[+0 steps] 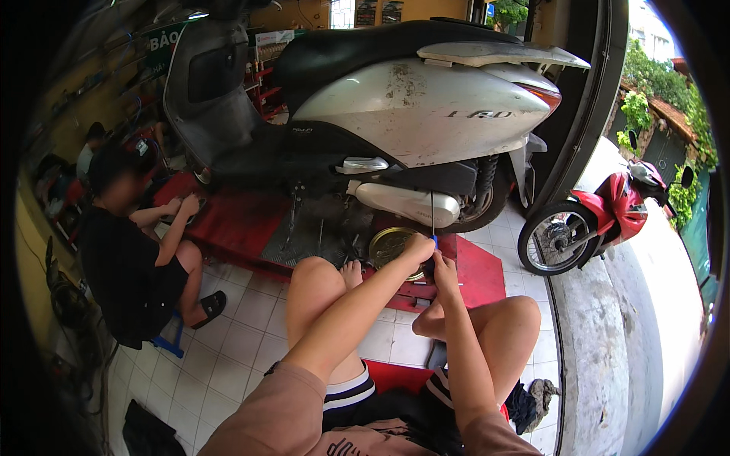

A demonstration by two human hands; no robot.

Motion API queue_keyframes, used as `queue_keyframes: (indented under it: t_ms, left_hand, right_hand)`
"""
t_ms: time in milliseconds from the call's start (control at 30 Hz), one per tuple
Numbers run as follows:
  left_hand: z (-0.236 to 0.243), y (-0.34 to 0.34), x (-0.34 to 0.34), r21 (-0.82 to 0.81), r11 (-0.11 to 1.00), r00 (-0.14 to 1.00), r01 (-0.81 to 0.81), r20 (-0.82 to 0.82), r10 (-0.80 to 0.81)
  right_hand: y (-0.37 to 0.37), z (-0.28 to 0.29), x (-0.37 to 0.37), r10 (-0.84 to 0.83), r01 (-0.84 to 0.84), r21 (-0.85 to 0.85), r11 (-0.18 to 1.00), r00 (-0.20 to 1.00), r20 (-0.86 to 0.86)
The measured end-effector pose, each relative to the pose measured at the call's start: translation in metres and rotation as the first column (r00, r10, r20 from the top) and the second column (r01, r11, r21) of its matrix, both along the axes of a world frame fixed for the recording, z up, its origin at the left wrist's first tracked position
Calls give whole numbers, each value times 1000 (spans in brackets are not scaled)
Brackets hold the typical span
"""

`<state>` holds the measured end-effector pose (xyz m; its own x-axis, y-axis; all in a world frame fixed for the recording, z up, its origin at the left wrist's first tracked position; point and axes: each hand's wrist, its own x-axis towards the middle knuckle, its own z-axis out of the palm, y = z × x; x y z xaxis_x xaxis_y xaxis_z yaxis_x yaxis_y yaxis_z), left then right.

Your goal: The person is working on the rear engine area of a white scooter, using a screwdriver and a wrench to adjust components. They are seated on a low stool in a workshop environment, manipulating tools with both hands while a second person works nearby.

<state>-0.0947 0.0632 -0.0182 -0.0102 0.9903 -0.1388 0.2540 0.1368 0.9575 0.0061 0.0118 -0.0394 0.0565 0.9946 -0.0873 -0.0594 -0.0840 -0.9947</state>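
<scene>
In front of the raised silver scooter [411,114], both my hands are close together over the red lift platform. My left hand [416,249] is closed around the blue handle of a screwdriver [433,216], whose thin shaft points up across the scooter's silver engine cover [407,204]. Just below and to its right, my right hand [444,275] is also closed, its fingers bent near the handle's lower end. What those fingers grip is hidden. A round, gold-rimmed tray [372,254] lies beside my left hand, holding small parts that are hard to make out.
Tools lie on the black mat [304,232] of the red platform [483,270]. At left, a person in black [125,251] sits on a blue stool [169,346], hands at the platform's edge. A red motorbike [608,209] stands right. Dark cloth [148,429] lies on the tiles.
</scene>
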Motion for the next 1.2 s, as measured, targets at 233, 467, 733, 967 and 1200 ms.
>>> queue_keyframes:
  t_ms: [233,467,733,967,1200]
  left_hand:
    - [-1,9,1,-14,999,998,-50,-28,49]
    - [-4,9,-3,-18,999,996,30,82,-29]
    - [-3,9,3,-15,999,981,50,187,-47]
    - [5,4,2,12,997,988,83,127,-83]
    - [-15,16,-2,30,997,997,73,3,-73]
  right_hand:
    - [2,-2,-1,-51,31,152,988,990,128]
    - [-16,19,-9,-406,101,416,904,509,759]
    - [3,-5,1,-101,108,40,993,984,-146]
    - [6,0,7,-58,58,11,998,996,-64]
    - [-4,8,-8,-361,74,408,910,626,691]
